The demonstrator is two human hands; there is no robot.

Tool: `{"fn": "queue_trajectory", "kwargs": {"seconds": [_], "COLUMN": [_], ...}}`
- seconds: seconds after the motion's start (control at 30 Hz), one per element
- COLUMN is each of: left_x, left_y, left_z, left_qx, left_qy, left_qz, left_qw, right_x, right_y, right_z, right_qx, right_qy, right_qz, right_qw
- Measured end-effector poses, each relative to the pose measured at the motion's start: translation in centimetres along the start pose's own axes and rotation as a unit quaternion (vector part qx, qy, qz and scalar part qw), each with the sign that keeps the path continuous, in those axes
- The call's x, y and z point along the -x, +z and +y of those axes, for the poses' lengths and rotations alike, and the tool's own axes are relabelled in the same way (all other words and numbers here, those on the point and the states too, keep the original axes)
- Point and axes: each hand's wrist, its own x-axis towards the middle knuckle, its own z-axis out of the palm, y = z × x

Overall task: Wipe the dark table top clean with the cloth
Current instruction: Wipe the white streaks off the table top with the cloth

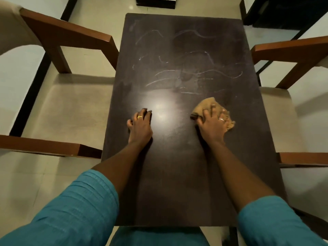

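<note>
The dark table top fills the middle of the view, with pale chalky streaks across its far half. A crumpled tan cloth lies right of centre. My right hand presses down on it with the fingers spread over the fabric. My left hand rests flat on the bare table left of centre, fingers apart, holding nothing. A bright light reflection sits between the two hands.
A wooden armchair with a beige seat stands close against the table's left side, its arms near the edge. A second armchair stands on the right. The floor is pale tile with dark strips.
</note>
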Motion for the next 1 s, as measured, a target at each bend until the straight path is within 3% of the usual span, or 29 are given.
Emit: {"fn": "queue_trajectory", "kwargs": {"seconds": [0.1, 0.27, 0.5, 0.63, 0.77, 0.9, 1.0], "left_x": [-0.3, -0.8, -0.6, -0.5, -0.5, -0.5, -0.4], "left_y": [1.2, 3.0, 3.9, 4.0, 4.0, 4.1, 4.1], "left_z": [2.2, 5.2, 5.6, 5.8, 5.9, 6.2, 6.1], "left_qx": [-0.017, -0.024, -0.034, -0.037, -0.029, -0.017, -0.018], "left_qy": [0.042, 0.059, 0.033, 0.028, 0.021, -0.007, -0.015], "left_qz": [-0.002, 0.008, 0.018, 0.018, 0.015, 0.025, 0.035], "left_qw": [0.999, 0.998, 0.999, 0.999, 0.999, 1.000, 0.999], "right_x": [-2.4, -4.8, -7.9, -9.3, -8.4, -5.3, -4.6], "right_y": [-1.4, -2.8, -3.0, -2.6, -1.0, 0.5, 0.6], "right_z": [5.3, 12.1, 11.0, 7.1, -0.2, -6.3, -7.1], "right_qx": [-0.031, -0.042, -0.065, -0.071, -0.082, -0.044, -0.029], "right_qy": [0.094, 0.165, 0.202, 0.135, -0.016, -0.188, -0.263], "right_qz": [0.010, 0.021, 0.028, 0.016, -0.010, -0.057, -0.068], "right_qw": [0.995, 0.985, 0.977, 0.988, 0.996, 0.980, 0.962]}}
